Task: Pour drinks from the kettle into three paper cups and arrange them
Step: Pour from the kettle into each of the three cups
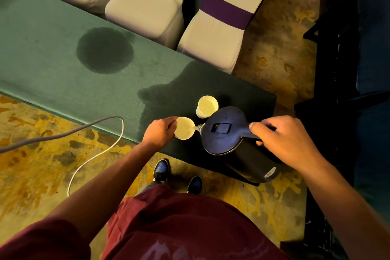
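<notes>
From the head view, the kettle [223,131] is the landmark: it is tilted above the near right end of the green table [52,48], its spout toward the left. A thin stream goes from the spout into a cup [184,128] just left of the kettle. A second cup [206,106] stands just behind the kettle, and it seems to have liquid inside already. A third cup I cannot see.

I judge the kettle heavy and stiff, and its weight will shift as it empties, so the handle at its right side is the correct place to hold. The paper cups are light and soft; they tip or crush easily, so a gentle hold on the side wall, low, is better than squeezing the rim.

The right hand [282,139] is clenched around the kettle handle, with the forearm coming from the lower right. The left hand [161,132] grasps the cup being filled, fingers curled at its left side, to steady it.

Dark wet stains [104,49] lie on the table, left of and behind the kettle
</notes>
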The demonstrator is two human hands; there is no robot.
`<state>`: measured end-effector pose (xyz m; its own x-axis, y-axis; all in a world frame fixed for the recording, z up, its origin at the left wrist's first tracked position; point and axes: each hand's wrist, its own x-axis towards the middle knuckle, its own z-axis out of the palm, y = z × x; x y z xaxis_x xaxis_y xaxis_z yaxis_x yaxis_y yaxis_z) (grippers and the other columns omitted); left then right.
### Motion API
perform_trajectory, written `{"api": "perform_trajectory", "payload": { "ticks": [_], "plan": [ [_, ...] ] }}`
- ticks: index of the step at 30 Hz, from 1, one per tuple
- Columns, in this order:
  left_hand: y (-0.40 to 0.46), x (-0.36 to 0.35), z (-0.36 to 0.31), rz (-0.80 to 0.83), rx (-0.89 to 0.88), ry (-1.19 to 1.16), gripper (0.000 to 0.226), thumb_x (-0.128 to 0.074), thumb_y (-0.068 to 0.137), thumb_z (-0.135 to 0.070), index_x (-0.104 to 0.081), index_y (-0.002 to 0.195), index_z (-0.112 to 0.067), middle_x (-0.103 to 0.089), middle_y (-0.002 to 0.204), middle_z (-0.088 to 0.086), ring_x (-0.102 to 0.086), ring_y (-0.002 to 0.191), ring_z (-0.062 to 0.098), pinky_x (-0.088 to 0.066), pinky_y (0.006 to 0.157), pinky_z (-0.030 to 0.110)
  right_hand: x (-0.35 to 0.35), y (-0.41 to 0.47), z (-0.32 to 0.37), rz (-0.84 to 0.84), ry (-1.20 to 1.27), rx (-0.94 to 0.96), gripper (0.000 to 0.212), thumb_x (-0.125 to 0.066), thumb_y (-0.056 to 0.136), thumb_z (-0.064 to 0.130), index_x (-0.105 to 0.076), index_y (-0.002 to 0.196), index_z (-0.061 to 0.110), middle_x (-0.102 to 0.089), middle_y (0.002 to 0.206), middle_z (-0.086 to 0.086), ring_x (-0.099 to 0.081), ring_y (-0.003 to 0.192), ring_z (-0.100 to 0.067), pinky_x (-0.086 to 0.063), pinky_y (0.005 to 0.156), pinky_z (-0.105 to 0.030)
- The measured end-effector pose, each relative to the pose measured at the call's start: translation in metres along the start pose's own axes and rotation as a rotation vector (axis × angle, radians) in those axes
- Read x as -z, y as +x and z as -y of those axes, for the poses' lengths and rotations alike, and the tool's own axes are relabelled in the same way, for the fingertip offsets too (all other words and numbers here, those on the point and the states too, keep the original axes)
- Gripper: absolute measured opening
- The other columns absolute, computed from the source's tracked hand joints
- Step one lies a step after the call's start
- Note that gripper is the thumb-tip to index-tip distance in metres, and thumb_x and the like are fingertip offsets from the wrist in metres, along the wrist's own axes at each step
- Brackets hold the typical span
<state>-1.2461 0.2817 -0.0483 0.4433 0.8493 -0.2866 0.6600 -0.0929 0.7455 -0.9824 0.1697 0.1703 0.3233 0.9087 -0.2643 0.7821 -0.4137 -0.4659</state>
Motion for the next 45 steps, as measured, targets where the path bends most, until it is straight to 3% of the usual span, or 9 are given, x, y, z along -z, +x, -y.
{"api": "perform_trajectory", "payload": {
  "ticks": [10, 16, 25, 29, 32, 36, 40, 45],
  "plan": [
    [0.002, -0.001, 0.003, 0.022, 0.036, -0.032, 0.033, -0.045, 0.104, -0.028, -0.064, 0.13, -0.02, -0.071, 0.085, 0.003, -0.071, 0.069, 0.016, -0.061, 0.072, 0.037, -0.003, 0.0, 0.0, -0.025, -0.046, -0.001, 0.049, -0.049, 0.08, 0.058, -0.069, 0.06, 0.017, -0.069, 0.067, 0.014, -0.068, 0.066, -0.005, -0.056, 0.05, -0.041],
    [0.001, -0.001, 0.003, 0.025, 0.036, -0.043, 0.034, -0.045, 0.104, -0.029, -0.064, 0.131, -0.021, -0.073, 0.085, 0.005, -0.071, 0.068, 0.013, -0.061, 0.072, 0.038, -0.006, 0.002, -0.001, -0.031, -0.063, -0.004, 0.05, -0.05, 0.08, 0.058, -0.068, 0.061, 0.015, -0.068, 0.06, 0.003, -0.067, 0.061, -0.011, -0.054, 0.049, -0.043],
    [0.0, 0.001, 0.003, 0.028, 0.015, -0.044, 0.034, -0.045, 0.104, -0.028, -0.064, 0.131, -0.02, -0.071, 0.08, 0.003, -0.07, 0.065, 0.012, -0.058, 0.07, 0.034, -0.008, -0.001, 0.001, -0.041, -0.05, -0.019, 0.05, -0.049, 0.079, 0.059, -0.068, 0.059, 0.017, -0.069, 0.066, 0.012, -0.068, 0.066, -0.006, -0.054, 0.048, -0.039],
    [0.001, 0.001, 0.002, 0.038, 0.006, -0.031, 0.034, -0.045, 0.105, -0.028, -0.063, 0.132, -0.02, -0.07, 0.081, 0.002, -0.07, 0.066, 0.013, -0.058, 0.07, 0.033, -0.008, -0.005, 0.0, -0.044, -0.006, -0.022, 0.045, -0.049, 0.08, 0.058, -0.067, 0.061, 0.022, -0.068, 0.063, 0.016, -0.068, 0.065, -0.004, -0.049, 0.044, -0.031],
    [0.001, 0.001, 0.002, 0.04, 0.011, -0.022, 0.034, -0.045, 0.105, -0.028, -0.064, 0.131, -0.019, -0.068, 0.083, 0.002, -0.07, 0.074, 0.02, -0.059, 0.073, 0.037, -0.008, -0.009, -0.002, -0.032, 0.075, -0.051, 0.029, -0.051, 0.082, 0.055, -0.069, 0.074, 0.035, -0.067, 0.057, 0.018, -0.066, 0.057, -0.001, -0.04, 0.04, -0.02],
    [0.001, 0.001, 0.003, 0.045, 0.012, -0.006, 0.034, -0.045, 0.105, -0.028, -0.064, 0.131, -0.016, -0.073, 0.093, 0.01, -0.07, 0.082, 0.027, -0.059, 0.076, 0.042, -0.008, -0.015, -0.011, -0.065, 0.222, -0.157, 0.034, -0.056, 0.08, 0.055, -0.072, 0.077, 0.025, -0.07, 0.058, 0.006, -0.061, 0.046, -0.007, -0.041, 0.047, -0.032],
    [0.001, 0.002, 0.002, 0.053, 0.015, -0.008, 0.034, -0.046, 0.104, -0.028, -0.063, 0.131, -0.018, -0.072, 0.091, 0.009, -0.07, 0.083, 0.028, -0.059, 0.077, 0.042, -0.007, -0.027, -0.012, -0.088, 0.385, -0.219, 0.039, -0.057, 0.076, 0.06, -0.074, 0.079, 0.024, -0.07, 0.06, -0.007, -0.062, 0.045, -0.006, -0.041, 0.041, -0.02],
    [0.0, 0.002, 0.001, 0.065, 0.042, -0.039, 0.034, -0.046, 0.104, -0.028, -0.061, 0.133, -0.019, -0.067, 0.088, 0.004, -0.071, 0.076, 0.024, -0.061, 0.075, 0.042, -0.005, -0.048, -0.019, -0.066, 0.678, -0.315, 0.043, -0.059, 0.072, 0.058, -0.072, 0.062, 0.018, -0.054, 0.044, 0.002, -0.046, 0.036, -0.007, -0.034, 0.038, -0.02]
  ]
}}
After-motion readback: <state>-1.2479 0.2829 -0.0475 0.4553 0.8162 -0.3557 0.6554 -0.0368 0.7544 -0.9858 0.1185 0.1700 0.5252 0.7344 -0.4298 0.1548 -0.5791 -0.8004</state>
